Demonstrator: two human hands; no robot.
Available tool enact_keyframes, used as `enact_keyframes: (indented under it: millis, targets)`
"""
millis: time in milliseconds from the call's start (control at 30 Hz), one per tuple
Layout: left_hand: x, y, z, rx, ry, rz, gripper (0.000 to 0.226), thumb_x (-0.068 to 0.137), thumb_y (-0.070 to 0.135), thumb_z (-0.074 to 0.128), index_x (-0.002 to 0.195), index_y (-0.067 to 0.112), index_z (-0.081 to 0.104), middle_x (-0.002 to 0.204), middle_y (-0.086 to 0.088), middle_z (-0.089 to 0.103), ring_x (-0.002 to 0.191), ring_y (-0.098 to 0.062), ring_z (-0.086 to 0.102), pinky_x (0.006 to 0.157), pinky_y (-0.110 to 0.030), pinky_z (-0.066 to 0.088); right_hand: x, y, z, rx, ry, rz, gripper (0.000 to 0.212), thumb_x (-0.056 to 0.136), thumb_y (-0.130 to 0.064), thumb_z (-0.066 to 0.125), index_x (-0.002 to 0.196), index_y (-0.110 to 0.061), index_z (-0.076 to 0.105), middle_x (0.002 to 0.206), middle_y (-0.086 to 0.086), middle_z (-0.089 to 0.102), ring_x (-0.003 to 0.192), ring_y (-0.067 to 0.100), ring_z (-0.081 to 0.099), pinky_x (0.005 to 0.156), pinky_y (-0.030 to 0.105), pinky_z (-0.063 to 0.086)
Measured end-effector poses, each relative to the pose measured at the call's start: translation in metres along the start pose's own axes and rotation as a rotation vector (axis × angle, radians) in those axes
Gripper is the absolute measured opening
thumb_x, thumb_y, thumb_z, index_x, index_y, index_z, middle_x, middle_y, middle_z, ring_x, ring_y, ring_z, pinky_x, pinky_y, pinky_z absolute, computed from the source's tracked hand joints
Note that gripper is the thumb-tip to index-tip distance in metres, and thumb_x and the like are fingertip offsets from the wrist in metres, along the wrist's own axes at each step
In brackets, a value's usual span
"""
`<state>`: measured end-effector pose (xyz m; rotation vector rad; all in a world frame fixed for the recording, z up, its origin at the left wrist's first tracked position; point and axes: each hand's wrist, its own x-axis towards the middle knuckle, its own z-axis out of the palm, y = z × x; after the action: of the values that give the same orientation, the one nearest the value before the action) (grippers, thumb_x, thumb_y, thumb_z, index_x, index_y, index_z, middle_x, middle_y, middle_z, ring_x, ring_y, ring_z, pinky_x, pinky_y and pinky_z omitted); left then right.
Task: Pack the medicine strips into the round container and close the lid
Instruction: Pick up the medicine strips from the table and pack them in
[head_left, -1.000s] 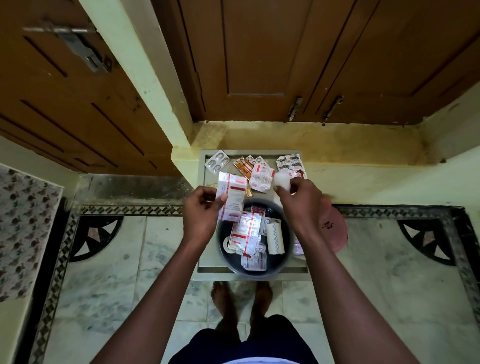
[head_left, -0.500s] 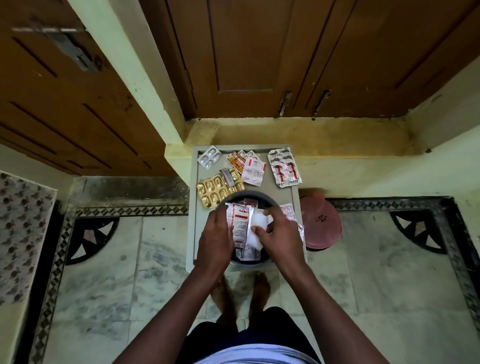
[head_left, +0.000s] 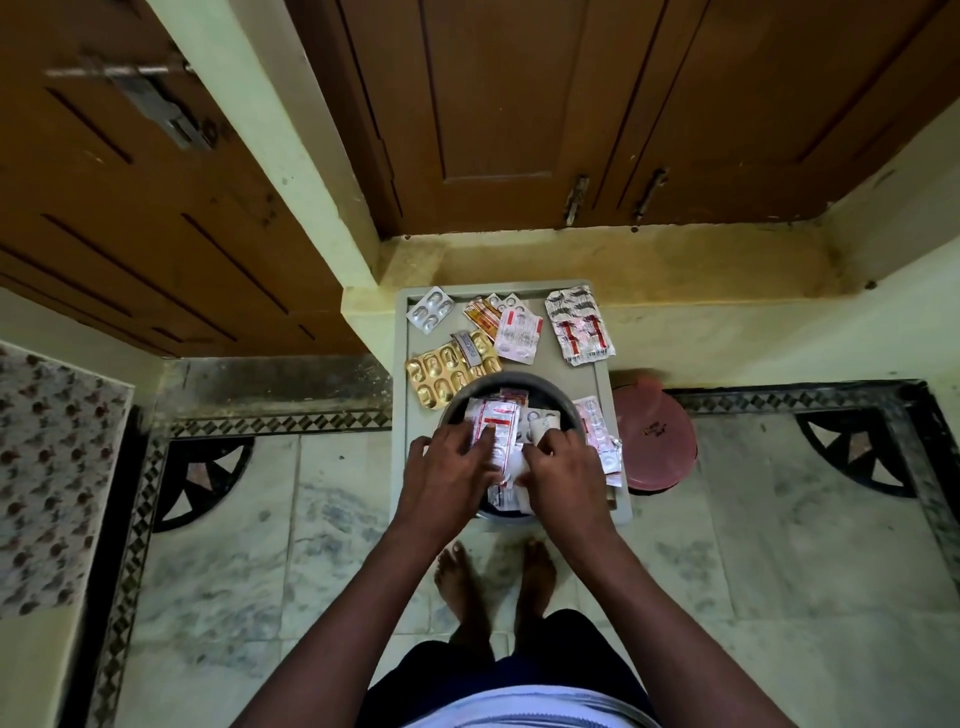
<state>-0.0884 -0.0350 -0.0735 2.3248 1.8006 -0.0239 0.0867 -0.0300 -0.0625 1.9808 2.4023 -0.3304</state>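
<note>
This is a room in a home. A small grey surface stands on a marble tile floor with a dark patterned inlay border. Beyond the surface, a pale yellow-green wall rises to brown wooden cupboard doors with metal latches; to its far left is a wooden door with a sliding bolt. The person's bare feet stand on the floor just before the surface.
</note>
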Motion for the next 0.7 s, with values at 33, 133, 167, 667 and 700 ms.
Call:
enact_keyframes:
  millis: [33,133,167,667,700]
  targets:
    - [0.000,0.001,-0.002,0.012,0.015,-0.004,0.051,0.088,0.046,0.068,0.133,0.024,0.061,0.129,-0.006,0.066,0.121,-0.028,0.061,0.094,-0.046,0.048,-0.001,0.000,0.001,-0.013,-0.001,-0.001,0.035,0.057,-0.026,0.095,0.083,-0.010,0.078,0.087,0.009,0.067,0.085,0.033,0.062,0.068,0.037,0.050]
    - [0.002,0.001,-0.007,0.003,0.031,0.005,0.043,0.089,0.045,0.065,0.125,0.022,0.064,0.119,-0.005,0.066,0.115,-0.028,0.060,0.090,-0.043,0.047,0.001,-0.001,0.002,0.005,0.011,-0.006,0.040,0.056,-0.031,0.097,0.084,-0.010,0.078,0.089,0.011,0.067,0.086,0.034,0.063,0.069,0.038,0.051]
    - [0.004,0.000,-0.007,-0.038,0.061,0.006,0.038,0.090,0.041,0.065,0.122,0.020,0.065,0.119,-0.005,0.066,0.114,-0.028,0.060,0.089,-0.042,0.048,0.003,0.001,0.000,0.028,0.027,0.000,0.041,0.059,-0.033,0.096,0.087,-0.010,0.078,0.090,0.011,0.066,0.087,0.035,0.063,0.069,0.038,0.051]
    - [0.090,-0.069,0.016,-0.718,0.138,-0.920,0.057,0.070,0.053,0.076,0.111,0.015,0.064,0.110,-0.011,0.072,0.099,-0.034,0.071,0.077,-0.046,0.063,0.138,0.069,-0.015,0.321,0.059,0.583,0.051,0.088,-0.034,0.072,0.129,-0.008,0.056,0.131,0.021,0.049,0.122,0.043,0.046,0.094,0.048,0.043]
    - [0.094,-0.071,0.021,-0.681,0.122,-0.921,0.060,0.068,0.053,0.077,0.112,0.014,0.064,0.110,-0.011,0.072,0.098,-0.035,0.071,0.075,-0.045,0.063,0.145,0.073,-0.011,0.317,0.013,0.613,0.054,0.087,-0.037,0.072,0.128,-0.008,0.054,0.131,0.021,0.049,0.123,0.043,0.046,0.096,0.050,0.043]
